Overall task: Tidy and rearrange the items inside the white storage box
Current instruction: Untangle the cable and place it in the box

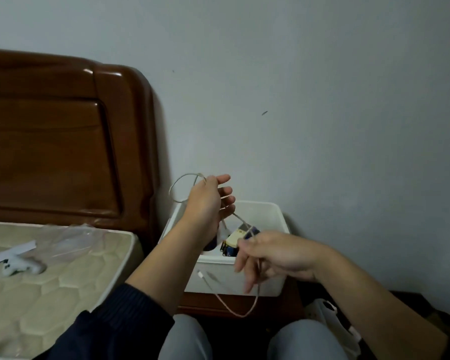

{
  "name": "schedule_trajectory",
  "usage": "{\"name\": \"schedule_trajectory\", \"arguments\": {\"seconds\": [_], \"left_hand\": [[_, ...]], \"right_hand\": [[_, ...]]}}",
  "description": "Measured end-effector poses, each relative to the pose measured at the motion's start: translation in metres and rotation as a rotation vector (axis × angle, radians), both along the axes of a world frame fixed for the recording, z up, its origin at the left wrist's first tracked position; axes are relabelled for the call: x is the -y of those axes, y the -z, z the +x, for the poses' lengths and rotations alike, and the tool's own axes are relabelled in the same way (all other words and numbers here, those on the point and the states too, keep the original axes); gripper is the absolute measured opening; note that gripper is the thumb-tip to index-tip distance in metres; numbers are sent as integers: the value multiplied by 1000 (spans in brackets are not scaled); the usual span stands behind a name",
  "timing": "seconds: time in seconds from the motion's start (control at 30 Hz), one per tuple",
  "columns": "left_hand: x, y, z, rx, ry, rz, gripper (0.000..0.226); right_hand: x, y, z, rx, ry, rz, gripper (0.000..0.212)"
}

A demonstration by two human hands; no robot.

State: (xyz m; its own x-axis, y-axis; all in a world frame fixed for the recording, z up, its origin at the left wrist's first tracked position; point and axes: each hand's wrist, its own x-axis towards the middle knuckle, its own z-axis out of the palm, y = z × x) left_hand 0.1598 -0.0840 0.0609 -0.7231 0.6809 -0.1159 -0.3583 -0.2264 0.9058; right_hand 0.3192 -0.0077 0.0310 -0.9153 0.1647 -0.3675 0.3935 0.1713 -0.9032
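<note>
The white storage box (268,211) stands on a dark wooden bedside stand against the wall. A white cable (178,181) loops above it. My left hand (209,201) is raised over the box's left rim and holds loops of the cable, fingers partly spread. My right hand (273,253) pinches the same cable in front of the box; the cable's free end with its plug (201,275) hangs down over the front wall. Inside the box lie a cream and blue pack (234,239) and other small items, partly hidden by my hands.
A mattress (63,276) lies at left with a clear plastic bag (68,237), a white strip (11,253) and a small white object (24,266) on it. The brown headboard (63,141) rises behind. My knees (187,339) are below; a white item (327,315) lies on the floor right.
</note>
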Motion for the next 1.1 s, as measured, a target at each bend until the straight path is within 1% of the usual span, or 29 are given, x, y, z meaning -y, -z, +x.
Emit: {"name": "schedule_trajectory", "arguments": {"seconds": [0.07,0.13,0.2,0.27,0.3,0.37,0.47,0.53,0.6,0.63,0.73,0.77,0.83,0.9,0.97,1.03,1.07,1.1], "left_hand": [[5,8,-9,-39,17,-51,43],[8,16,-13,-115,82,-130,47],[10,24,-11,-196,208,-171,47],[11,30,-3,-253,362,-159,46],[11,34,3,-242,438,-136,47],[9,40,17,-147,575,-73,49],[6,48,39,-58,736,-28,52],[5,54,50,0,802,1,53],[5,59,55,34,812,12,51],[6,60,57,32,798,4,49],[7,59,59,20,767,-25,35],[8,58,60,24,758,-25,30],[7,53,61,43,714,-15,27],[4,48,62,67,650,16,27],[1,42,60,92,610,55,26],[1,37,58,108,607,89,26],[3,35,57,118,618,99,26],[5,34,57,122,633,101,25]], "right_hand": [[-10,-9,-4,-98,199,-127,41],[-19,-19,-7,-212,323,-326,37],[-26,-28,-11,-338,395,-506,29],[-31,-35,-15,-467,451,-656,23],[-33,-38,-18,-526,481,-720,22],[-37,-43,-24,-619,556,-814,23],[-47,-50,-27,-703,684,-895,22],[-58,-53,-26,-723,778,-863,20],[-71,-56,-23,-741,871,-832,14],[-78,-57,-21,-758,914,-832,10],[-97,-61,-14,-794,1021,-825,10],[-100,-61,-12,-780,1034,-785,9],[-96,-56,-10,-676,964,-635,12],[-85,-43,-10,-522,767,-438,9],[-75,-30,-7,-396,557,-218,21],[-70,-22,-5,-393,418,-106,21],[-71,-20,-6,-416,423,-86,20],[-72,-20,-6,-445,478,-68,20]]}}
